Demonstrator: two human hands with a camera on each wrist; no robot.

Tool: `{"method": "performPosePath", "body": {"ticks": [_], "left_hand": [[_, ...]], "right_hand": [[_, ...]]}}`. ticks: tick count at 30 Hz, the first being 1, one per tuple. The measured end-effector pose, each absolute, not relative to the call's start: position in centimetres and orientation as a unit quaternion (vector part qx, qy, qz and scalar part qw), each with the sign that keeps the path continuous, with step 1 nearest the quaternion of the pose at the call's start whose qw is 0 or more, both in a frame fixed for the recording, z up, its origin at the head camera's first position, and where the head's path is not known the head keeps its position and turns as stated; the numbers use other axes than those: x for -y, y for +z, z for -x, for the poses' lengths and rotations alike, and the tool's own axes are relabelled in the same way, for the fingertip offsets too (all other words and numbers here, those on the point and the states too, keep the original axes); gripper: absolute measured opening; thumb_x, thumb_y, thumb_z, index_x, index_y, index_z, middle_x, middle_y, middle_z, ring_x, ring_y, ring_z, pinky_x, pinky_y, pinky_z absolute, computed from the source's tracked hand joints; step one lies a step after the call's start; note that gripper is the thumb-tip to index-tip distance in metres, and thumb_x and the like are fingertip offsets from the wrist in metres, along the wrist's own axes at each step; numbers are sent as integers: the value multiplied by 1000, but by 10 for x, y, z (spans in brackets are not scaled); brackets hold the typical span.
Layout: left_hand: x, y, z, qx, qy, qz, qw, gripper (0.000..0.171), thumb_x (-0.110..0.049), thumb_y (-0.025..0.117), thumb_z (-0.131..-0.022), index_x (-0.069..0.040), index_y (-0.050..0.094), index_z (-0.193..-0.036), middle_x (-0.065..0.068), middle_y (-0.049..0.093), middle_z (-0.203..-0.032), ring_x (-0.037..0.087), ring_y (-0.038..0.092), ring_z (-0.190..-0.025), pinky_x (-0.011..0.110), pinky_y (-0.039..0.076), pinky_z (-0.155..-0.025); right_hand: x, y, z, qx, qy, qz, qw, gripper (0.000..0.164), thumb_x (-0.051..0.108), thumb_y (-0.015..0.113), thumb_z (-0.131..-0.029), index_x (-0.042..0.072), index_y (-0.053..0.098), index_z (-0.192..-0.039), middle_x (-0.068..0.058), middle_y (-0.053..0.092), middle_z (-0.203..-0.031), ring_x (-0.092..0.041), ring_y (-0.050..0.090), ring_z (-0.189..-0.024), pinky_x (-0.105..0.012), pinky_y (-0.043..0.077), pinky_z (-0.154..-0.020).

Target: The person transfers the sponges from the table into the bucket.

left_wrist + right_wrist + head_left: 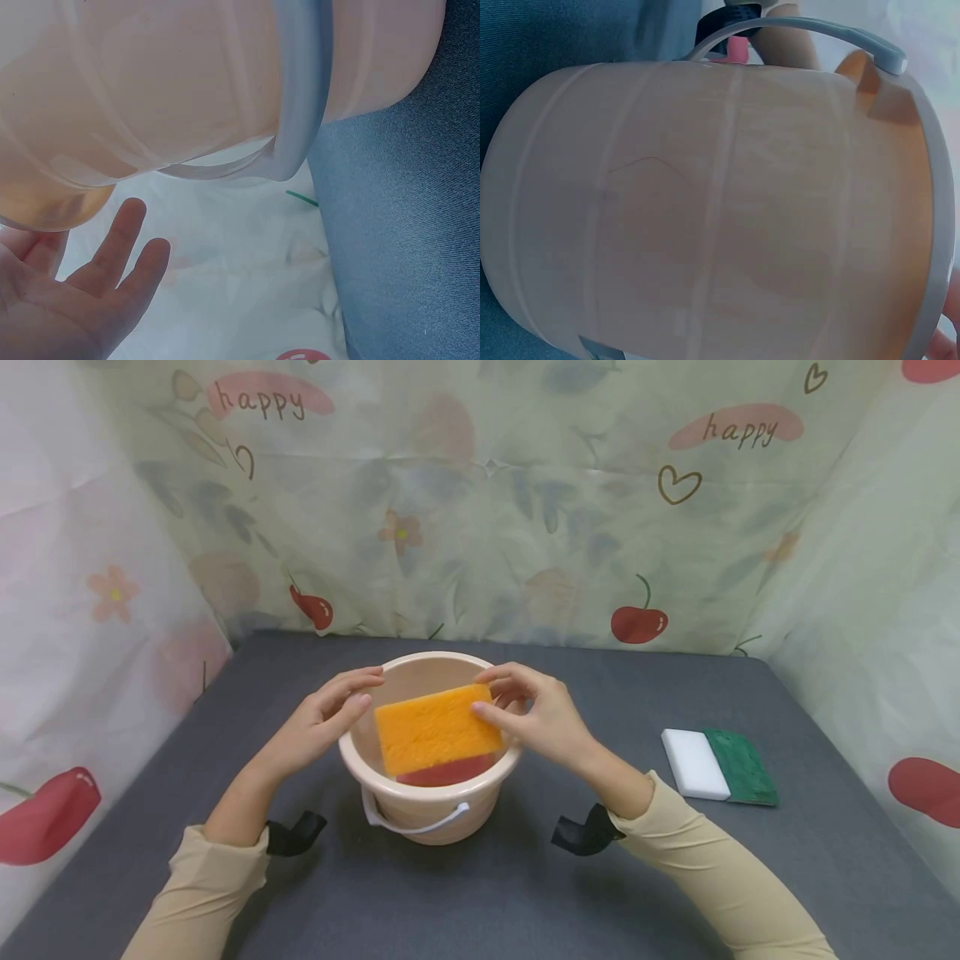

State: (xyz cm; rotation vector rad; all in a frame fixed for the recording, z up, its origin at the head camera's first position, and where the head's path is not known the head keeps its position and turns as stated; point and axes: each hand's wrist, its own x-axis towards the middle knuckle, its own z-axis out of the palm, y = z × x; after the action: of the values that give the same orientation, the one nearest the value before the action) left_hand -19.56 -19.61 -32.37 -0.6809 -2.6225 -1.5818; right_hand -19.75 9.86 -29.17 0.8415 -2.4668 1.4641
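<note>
My right hand (546,714) pinches the right end of an orange sponge (438,727) between thumb and fingers. The sponge is tilted over the mouth of a pale pink bucket (427,822), its broad face toward me. Below it, inside the bucket, part of a red item (446,771) shows; the rest is hidden. At the left rim my left hand (326,718) holds nothing, its fingers reaching toward the bucket. The left wrist view shows that hand (82,292) with fingers apart beside the bucket wall (165,82). Only fingertips of my right hand (946,322) appear in the right wrist view.
On the right of the dark grey table (600,902) lie a white sponge block (696,764) and a dark green pad (741,767), side by side and touching. The bucket's white handle (420,828) hangs down in front. Printed curtains (487,552) enclose the back and sides.
</note>
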Motion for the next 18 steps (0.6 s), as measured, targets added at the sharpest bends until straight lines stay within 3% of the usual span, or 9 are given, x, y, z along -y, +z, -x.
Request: {"method": "performPosePath", "body": {"ticks": [9,18], "left_hand": [[197,-323,195,835,-505,219,5,38,-23,44,-99,-7,47,-134,10,34,-149,31,31,-138,56,32,-107],[197,-324,196,830,-510,224,3,38,-21,44,-99,-6,47,-134,10,35,-149,29,30,-138,55,32,-107]], "right_hand": [[-98,-291,195,859,372,-341,91,16,19,70,-83,12,71,-97,-3,70,-92,-19,58,-91,-33,48,-77],[-110,-287,198,847,396,-335,116,18,13,70,-82,9,70,-100,-5,67,-97,-19,58,-93,-34,49,-81]]}}
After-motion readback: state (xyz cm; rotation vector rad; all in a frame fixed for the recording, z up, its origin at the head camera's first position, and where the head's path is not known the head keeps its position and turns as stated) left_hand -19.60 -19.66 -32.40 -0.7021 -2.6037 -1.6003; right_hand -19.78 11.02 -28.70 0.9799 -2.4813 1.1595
